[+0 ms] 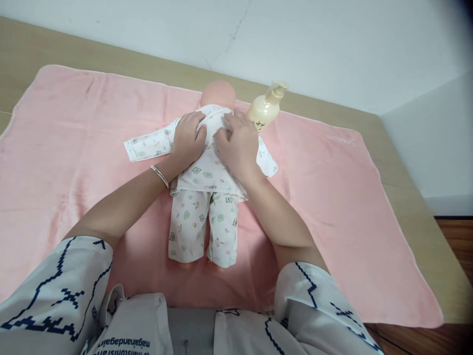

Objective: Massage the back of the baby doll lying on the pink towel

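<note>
A doll (219,93) lies on its back with its bare head away from me. It wears a white long-sleeved top (207,172) and matching trousers (188,227), both printed with small green and yellow figures. My left hand (189,135), below a silver bangle, rests on the left side of the chest with its fingers laid over the cloth. On the other side, my right hand (238,140) touches the top near the collar, fingers bent and thumb apart. The top's right sleeve is partly hidden behind that hand; its left sleeve stretches out sideways.
Under the doll a pink blanket (332,197) covers most of the wooden table (402,207). A cream pump bottle (265,108) lies tilted beside the doll's head, close to my right hand. A white wall (325,54) rises behind the table.
</note>
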Demonstrator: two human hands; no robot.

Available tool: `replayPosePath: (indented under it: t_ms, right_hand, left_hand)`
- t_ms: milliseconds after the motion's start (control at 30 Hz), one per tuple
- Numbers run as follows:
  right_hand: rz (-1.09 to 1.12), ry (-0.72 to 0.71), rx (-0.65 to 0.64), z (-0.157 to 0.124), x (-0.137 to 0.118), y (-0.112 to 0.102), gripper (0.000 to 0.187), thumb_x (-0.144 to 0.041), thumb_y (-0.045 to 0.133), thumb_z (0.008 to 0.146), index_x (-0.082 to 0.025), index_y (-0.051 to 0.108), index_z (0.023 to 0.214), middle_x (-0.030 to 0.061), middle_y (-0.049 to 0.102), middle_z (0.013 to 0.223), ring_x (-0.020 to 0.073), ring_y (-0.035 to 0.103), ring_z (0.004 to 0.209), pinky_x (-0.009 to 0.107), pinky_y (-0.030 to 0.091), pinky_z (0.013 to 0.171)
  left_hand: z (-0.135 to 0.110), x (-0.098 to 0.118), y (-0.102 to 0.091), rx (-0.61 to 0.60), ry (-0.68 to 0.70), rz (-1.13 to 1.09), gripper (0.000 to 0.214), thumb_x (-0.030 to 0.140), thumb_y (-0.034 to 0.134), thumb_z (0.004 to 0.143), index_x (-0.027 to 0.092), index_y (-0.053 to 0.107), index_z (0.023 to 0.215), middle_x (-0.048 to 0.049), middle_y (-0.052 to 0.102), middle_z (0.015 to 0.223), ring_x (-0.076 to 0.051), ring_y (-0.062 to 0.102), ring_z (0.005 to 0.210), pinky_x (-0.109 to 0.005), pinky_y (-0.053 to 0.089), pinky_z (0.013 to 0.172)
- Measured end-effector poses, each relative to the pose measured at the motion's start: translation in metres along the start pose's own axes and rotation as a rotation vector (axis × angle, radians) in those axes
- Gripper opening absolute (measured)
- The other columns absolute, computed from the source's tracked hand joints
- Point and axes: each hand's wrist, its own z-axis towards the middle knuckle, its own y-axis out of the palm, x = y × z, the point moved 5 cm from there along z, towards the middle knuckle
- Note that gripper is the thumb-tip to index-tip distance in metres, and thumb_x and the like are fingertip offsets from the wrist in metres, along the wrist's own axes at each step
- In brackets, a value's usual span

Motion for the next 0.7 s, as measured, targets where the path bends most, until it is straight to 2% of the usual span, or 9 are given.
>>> replayPosePath:
  t_ms: [100,267,400,533,633,700]
  right_hand:
    - [-0.011,0.072,0.046,-0.002,0.0,-0.003,0.043,-0.026,0.04,0.091,-0.016,0.053,0.131,0.0123,0.046,0.147,0.0319,0.036,0.141,0.059,0.024,0.118]
    - [0.031,0.087,0.014,-0.005,0.002,0.016,0.044,-0.025,0.043,0.088,-0.016,0.057,0.129,0.0111,0.052,0.142,0.0269,0.041,0.139,0.052,0.025,0.121]
    - [0.059,0.089,0.058,-0.007,0.004,0.019,0.044,-0.026,0.045,0.086,-0.018,0.06,0.126,0.0092,0.054,0.141,0.0271,0.043,0.138,0.054,0.029,0.118]
    - [0.074,0.103,0.092,-0.005,0.001,0.01,0.04,-0.024,0.047,0.085,-0.018,0.064,0.121,0.0093,0.058,0.137,0.0265,0.049,0.133,0.049,0.036,0.115]
    - [0.154,0.125,0.139,0.002,0.007,-0.002,0.038,-0.024,0.042,0.086,-0.019,0.066,0.116,0.0077,0.067,0.123,0.0244,0.061,0.119,0.042,0.049,0.104]
    - [0.225,0.123,0.229,0.009,0.017,-0.014,0.041,-0.023,0.036,0.087,-0.019,0.065,0.116,0.0069,0.069,0.117,0.0231,0.064,0.112,0.041,0.053,0.098]
  left_hand:
    - [-0.001,0.002,-0.002,0.01,-0.007,0.013,0.032,0.039,0.041,0.096,0.021,0.061,0.113,-0.008,0.065,0.121,-0.023,0.057,0.118,-0.042,0.043,0.11]
    - [-0.003,0.004,-0.004,0.029,-0.014,0.058,0.032,0.039,0.043,0.095,0.021,0.063,0.111,-0.0081,0.066,0.119,-0.024,0.058,0.118,-0.043,0.043,0.109]
    - [-0.001,0.001,-0.002,0.025,-0.014,0.064,0.033,0.042,0.044,0.095,0.022,0.064,0.112,-0.0078,0.067,0.119,-0.024,0.058,0.118,-0.042,0.043,0.11]
    - [0.003,0.003,0.001,-0.026,-0.015,0.042,0.033,0.039,0.048,0.091,0.022,0.063,0.115,-0.0099,0.066,0.123,-0.027,0.056,0.12,-0.046,0.041,0.112]
    - [0.005,0.022,0.0,-0.055,0.019,0.004,0.034,0.039,0.056,0.086,0.022,0.063,0.114,-0.0096,0.064,0.127,-0.028,0.055,0.123,-0.049,0.039,0.113]
    - [0.006,0.038,0.001,-0.08,0.023,-0.046,0.033,0.039,0.059,0.083,0.024,0.063,0.112,-0.0083,0.064,0.127,-0.028,0.054,0.124,-0.05,0.039,0.114]
